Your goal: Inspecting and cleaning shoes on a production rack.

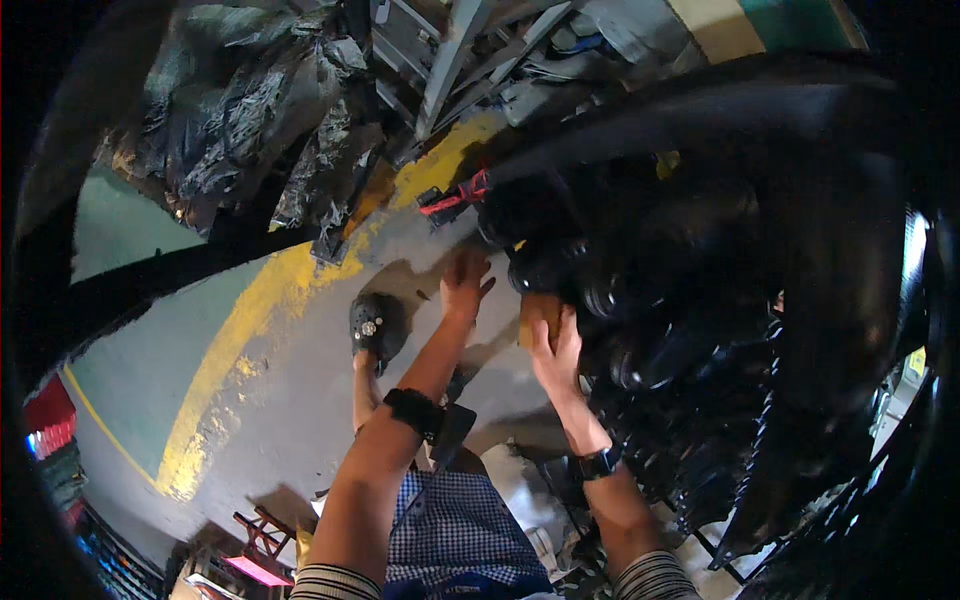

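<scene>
My right hand [557,350] grips a small brownish-yellow block [537,308], its fingers along the near side. The block is against or very near a mass of glossy black, rounded items [600,290]; their kind is hard to tell in the dark. My left hand [466,285] hangs over the grey floor to the left of the block. Its fingers are spread, and nothing shows in them. Dark bands circle both wrists, and a black flat object [455,435] sits by the left one.
A black and red object [455,198] lies beyond my left hand. Crumpled dark sheeting [250,110] and a metal frame [450,65] stand farther off. A worn yellow line [240,340] crosses the floor. My foot in a dark clog [370,325] is at left; a small stool [265,530] stands lower left.
</scene>
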{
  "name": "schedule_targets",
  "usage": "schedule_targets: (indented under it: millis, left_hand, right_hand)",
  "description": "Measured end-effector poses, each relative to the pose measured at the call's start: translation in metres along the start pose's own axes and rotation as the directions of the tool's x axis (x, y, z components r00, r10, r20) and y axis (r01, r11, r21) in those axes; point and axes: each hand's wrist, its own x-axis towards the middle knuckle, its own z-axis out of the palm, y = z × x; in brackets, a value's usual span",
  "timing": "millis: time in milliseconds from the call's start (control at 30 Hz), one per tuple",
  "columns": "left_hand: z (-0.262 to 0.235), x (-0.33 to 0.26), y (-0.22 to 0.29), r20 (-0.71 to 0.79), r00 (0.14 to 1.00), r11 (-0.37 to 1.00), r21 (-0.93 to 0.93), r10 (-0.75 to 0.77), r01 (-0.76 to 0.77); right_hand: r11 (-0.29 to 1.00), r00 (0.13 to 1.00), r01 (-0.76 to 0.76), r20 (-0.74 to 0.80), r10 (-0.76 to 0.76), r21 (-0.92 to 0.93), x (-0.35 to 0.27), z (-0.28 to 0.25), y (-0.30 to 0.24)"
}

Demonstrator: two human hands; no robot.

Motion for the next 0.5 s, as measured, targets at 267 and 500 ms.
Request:
schedule_targets:
  millis: [267,500]
  left_hand:
    - [-0.008,0.094,-0.029,0.096,0.901,0.658,0.651,0.422,-0.377]
    - [0.006,0.086,-0.015,0.051,0.994,0.855,0.508,0.094,-0.107]
  right_hand:
    - [0.918,0.918,0.392,-0.035,-0.394,-0.049,0.102,0.048,0.020]
    - [0.399,0.596,0.584,0.040,-0.802,-0.707,0.129,0.060,0.026]
